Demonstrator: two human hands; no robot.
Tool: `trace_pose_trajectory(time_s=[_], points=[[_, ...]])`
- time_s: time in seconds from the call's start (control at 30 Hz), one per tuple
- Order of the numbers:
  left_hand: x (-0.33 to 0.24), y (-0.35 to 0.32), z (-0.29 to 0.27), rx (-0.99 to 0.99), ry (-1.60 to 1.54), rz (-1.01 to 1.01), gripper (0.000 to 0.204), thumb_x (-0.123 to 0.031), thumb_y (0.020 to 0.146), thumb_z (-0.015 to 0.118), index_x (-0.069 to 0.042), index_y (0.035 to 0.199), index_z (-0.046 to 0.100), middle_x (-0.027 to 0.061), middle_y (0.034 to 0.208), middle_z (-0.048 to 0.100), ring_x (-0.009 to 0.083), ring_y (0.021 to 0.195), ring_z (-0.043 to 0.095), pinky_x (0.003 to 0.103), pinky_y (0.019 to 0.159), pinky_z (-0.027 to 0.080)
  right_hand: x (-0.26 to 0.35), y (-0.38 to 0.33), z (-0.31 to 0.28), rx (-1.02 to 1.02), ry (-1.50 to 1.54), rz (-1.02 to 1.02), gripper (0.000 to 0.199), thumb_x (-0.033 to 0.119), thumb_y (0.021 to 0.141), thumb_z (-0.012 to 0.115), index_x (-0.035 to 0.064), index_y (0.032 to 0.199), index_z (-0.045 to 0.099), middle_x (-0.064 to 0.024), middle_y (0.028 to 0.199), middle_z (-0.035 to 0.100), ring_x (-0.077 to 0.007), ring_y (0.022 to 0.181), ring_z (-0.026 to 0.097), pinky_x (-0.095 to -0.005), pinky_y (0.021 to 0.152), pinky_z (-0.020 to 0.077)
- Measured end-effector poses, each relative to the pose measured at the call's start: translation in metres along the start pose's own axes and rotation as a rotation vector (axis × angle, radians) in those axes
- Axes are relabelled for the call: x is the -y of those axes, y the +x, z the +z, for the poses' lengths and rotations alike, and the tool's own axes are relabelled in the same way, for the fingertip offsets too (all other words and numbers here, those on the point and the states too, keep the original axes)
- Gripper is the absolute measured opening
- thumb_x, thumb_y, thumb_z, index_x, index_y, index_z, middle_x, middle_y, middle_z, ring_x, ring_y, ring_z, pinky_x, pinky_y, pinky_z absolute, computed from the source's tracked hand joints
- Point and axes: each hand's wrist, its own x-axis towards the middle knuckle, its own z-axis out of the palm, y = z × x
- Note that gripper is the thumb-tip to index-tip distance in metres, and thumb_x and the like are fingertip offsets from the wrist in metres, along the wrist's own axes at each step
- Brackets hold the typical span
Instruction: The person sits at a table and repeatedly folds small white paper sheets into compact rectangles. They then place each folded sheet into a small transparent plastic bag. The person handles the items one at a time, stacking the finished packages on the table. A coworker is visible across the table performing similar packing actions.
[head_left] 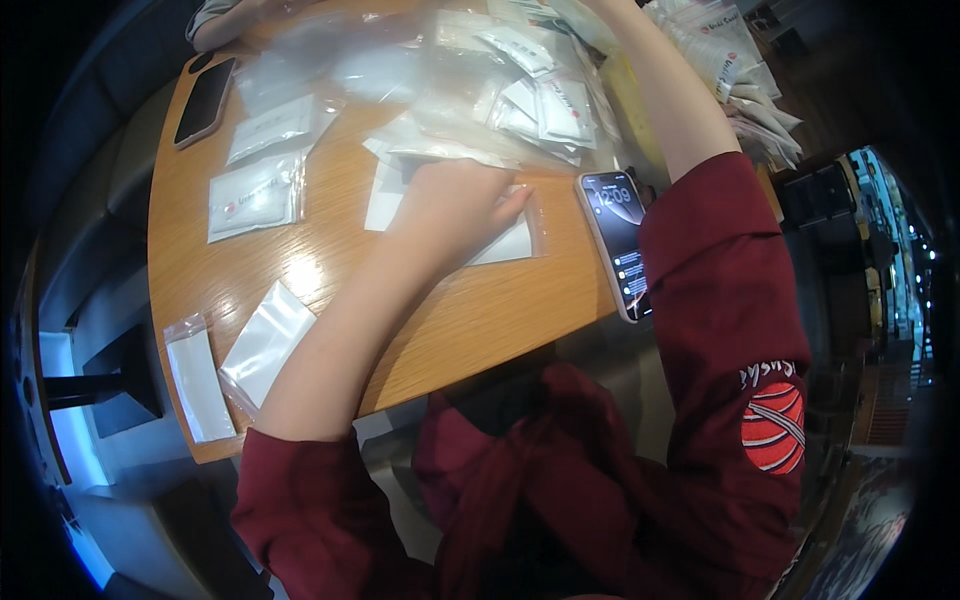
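My left hand (455, 210) lies flat on a clear plastic bag with a white insert (515, 240) on the wooden table (330, 300), fingers spread and pressing it down. My right arm reaches up past the top edge of the view, so my right hand is out of sight. A heap of clear bags with white packets (500, 90) lies just beyond my left hand. Both arms wear dark red sleeves pushed up.
A lit phone (620, 240) lies at the table's right edge. A dark phone (205, 100) lies at the far left. Two flat bags (265, 345) sit near the front edge, two filled ones (255, 195) at the left. Another person's arm (225, 25) rests at the top left. More packets (740, 80) pile at the right.
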Motion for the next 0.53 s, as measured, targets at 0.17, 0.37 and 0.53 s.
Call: trace_pose_trajectory(time_s=[0.17,0.37,0.53], points=[[-0.005,0.003,0.001,0.011,0.004,-0.013,0.039,-0.040,0.089,0.049,-0.006,0.080,0.065,0.0161,0.063,0.061,0.0338,0.062,0.061,0.044,0.059,0.047,-0.003,-0.005,-0.003,-0.218,0.103,-0.157,0.017,0.020,0.070,0.060,0.0055,0.072,0.068,-0.0165,0.069,0.064,-0.0305,0.070,0.066,-0.0432,0.060,0.0484],[-0.014,0.004,-0.006,0.006,0.195,0.079,0.038,-0.041,0.087,0.052,-0.007,0.075,0.062,0.0134,0.058,0.060,0.0300,0.054,0.060,0.041,0.053,0.046,0.022,-0.046,-0.095,-0.234,0.178,-0.207,0.011,0.013,0.075,0.055,0.0033,0.079,0.058,-0.0152,0.064,0.063,-0.0301,0.062,0.065,-0.0412,0.056,0.0505],[-0.013,-0.001,-0.007,-0.062,0.300,0.107,0.041,-0.048,0.081,0.058,-0.008,0.076,0.062,0.0103,0.055,0.059,0.0284,0.053,0.060,0.038,0.053,0.047,0.029,-0.081,-0.150,-0.143,0.130,-0.364,0.015,0.014,0.080,0.053,0.0042,0.091,0.054,-0.0124,0.064,0.064,-0.0288,0.061,0.066,-0.0385,0.055,0.0523]])
